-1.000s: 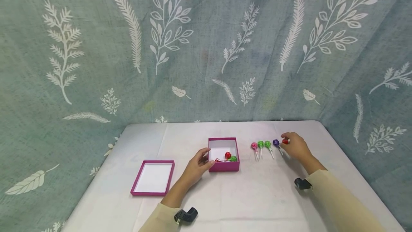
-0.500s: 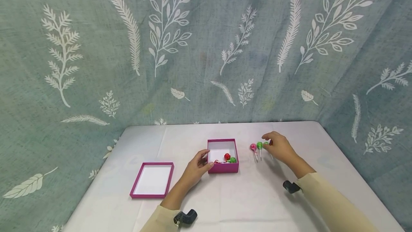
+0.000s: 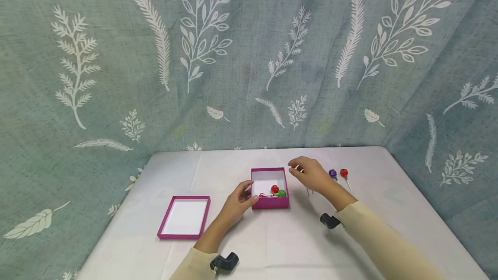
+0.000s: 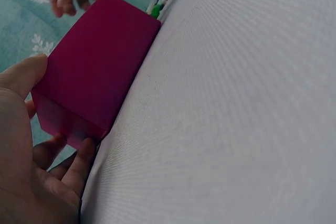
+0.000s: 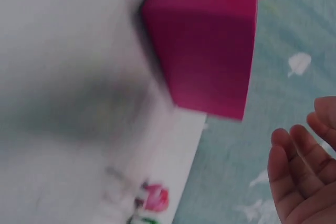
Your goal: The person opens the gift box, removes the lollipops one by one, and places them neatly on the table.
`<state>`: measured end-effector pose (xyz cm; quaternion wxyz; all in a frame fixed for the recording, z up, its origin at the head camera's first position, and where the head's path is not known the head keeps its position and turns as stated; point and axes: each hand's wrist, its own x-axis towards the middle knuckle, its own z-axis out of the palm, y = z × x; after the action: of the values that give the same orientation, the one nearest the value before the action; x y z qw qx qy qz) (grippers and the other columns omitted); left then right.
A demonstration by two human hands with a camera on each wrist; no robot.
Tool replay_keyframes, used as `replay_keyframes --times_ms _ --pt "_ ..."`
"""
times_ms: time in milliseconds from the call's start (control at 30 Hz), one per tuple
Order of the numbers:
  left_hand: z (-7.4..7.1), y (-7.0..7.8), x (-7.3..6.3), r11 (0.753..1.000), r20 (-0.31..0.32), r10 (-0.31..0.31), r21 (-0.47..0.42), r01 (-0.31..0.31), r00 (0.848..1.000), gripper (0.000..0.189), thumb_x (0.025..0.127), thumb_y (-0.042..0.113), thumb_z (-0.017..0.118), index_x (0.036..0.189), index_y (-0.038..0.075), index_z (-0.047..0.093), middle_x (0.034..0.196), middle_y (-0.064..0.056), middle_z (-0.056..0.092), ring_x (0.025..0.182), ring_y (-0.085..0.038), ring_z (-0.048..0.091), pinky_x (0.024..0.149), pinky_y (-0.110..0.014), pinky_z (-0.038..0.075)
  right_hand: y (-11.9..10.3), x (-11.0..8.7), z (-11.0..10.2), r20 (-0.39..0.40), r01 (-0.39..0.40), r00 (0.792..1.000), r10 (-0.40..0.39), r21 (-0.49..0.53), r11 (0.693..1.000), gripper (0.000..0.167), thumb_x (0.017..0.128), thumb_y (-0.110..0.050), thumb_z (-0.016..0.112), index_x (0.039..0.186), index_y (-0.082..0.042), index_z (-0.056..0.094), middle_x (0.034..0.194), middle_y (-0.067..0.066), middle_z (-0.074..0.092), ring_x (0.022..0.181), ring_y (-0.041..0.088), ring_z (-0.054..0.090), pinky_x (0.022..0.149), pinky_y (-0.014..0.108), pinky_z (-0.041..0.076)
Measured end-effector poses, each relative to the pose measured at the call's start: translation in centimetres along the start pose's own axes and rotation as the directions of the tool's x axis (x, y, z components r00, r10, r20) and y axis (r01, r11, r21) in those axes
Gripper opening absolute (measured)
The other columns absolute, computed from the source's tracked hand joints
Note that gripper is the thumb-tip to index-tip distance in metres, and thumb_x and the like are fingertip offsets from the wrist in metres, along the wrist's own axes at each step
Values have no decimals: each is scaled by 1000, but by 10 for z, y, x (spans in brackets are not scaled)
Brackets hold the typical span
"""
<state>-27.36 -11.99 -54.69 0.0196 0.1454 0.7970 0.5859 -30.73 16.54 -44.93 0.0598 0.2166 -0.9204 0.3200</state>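
A magenta box (image 3: 270, 203) with a white inside stands upright, its top uncovered. My left hand (image 3: 233, 205) grips its left side; in the left wrist view the thumb lies at the upper edge and the fingers bend against the side wall. Inside the box are a red lollipop (image 3: 275, 189), a green lollipop (image 3: 280, 193) and a partly hidden one. Just right of the box, above the table, my right hand (image 3: 312, 177) has loosely bent fingers with nothing between them. It covers several lollipops, but a pink lollipop (image 5: 156, 198) shows in the right wrist view.
To the left lies a shallow magenta lid (image 3: 184, 236), white side up. Beyond my right hand, a purple lollipop (image 3: 333, 173) and another red lollipop (image 3: 344, 173) lie on the white tablecloth (image 3: 295, 241). A patterned green-blue cloth (image 3: 249, 72) hangs behind the table.
My right hand has released the red lollipop at the row's right end and moved left above the row toward the box. The left hand stays at the box.
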Motion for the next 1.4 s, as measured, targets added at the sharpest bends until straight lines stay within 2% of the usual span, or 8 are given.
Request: replay_keyframes --times_ms 267,533,667,800,967,1100,1267,1400 --pt "-1 2 0 1000 -2 5 6 -5 1000 63 89 37 71 143 16 45 148 -17 41 130 -32 47 104 -43 41 -31 12 27 121 123 985 -124 13 992 24 101 -28 54 109 -12 70 96 -6 66 83 10 59 74 33 54" --pt "0 8 -4 1000 7 7 -13 -7 1000 59 92 26 70 143 12 45 148 -24 38 130 -39 45 103 -47 42 -44 18 47 299 188 935 -193 45 981 25 102 -25 53 103 -7 71 80 -2 65 69 6 57 65 28 53" --pt "-3 21 -8 1000 20 15 -17 -14 1000 57 92 20 68 143 8 44 147 -27 38 129 -42 44 102 -48 42 -50 21 52 358 212 909 -212 41 976 26 102 -22 52 94 -7 71 75 -1 63 65 6 55 59 25 51" --pt "-7 37 -13 999 38 31 -18 -31 999 57 93 20 68 142 4 44 145 -28 39 128 -44 45 101 -49 43 -54 24 57 413 214 890 -196 4 977 30 103 -24 49 89 -6 70 71 -4 59 65 7 52 61 27 48" --pt "-7 38 -14 999 36 34 -29 -33 999 57 92 20 69 141 4 45 145 -29 39 127 -45 45 102 -50 42 -56 25 61 490 199 861 -137 -75 977 36 104 -31 45 97 -9 72 82 -5 64 81 11 60 79 34 52" --pt "-7 37 -13 999 40 34 -28 -33 999 58 92 20 69 142 4 45 145 -28 39 128 -44 45 102 -49 42 -57 26 62 516 139 855 -59 -119 983 45 105 -40 38 114 -10 71 102 -3 69 104 16 62 96 39 49" --pt "-7 38 -12 999 46 46 -23 -45 998 57 92 18 68 142 2 44 145 -29 39 128 -45 45 103 -50 42 -58 28 62 533 51 846 19 -115 992 58 105 -50 29 118 -11 70 111 -3 69 114 19 59 102 41 44" --pt "-8 40 -12 998 45 53 -32 -51 998 57 92 16 69 141 0 44 143 -30 40 126 -44 46 103 -49 42 -58 29 63 542 56 840 6 -99 994 60 105 -51 27 120 -12 70 116 -2 68 117 19 58 103 41 43"
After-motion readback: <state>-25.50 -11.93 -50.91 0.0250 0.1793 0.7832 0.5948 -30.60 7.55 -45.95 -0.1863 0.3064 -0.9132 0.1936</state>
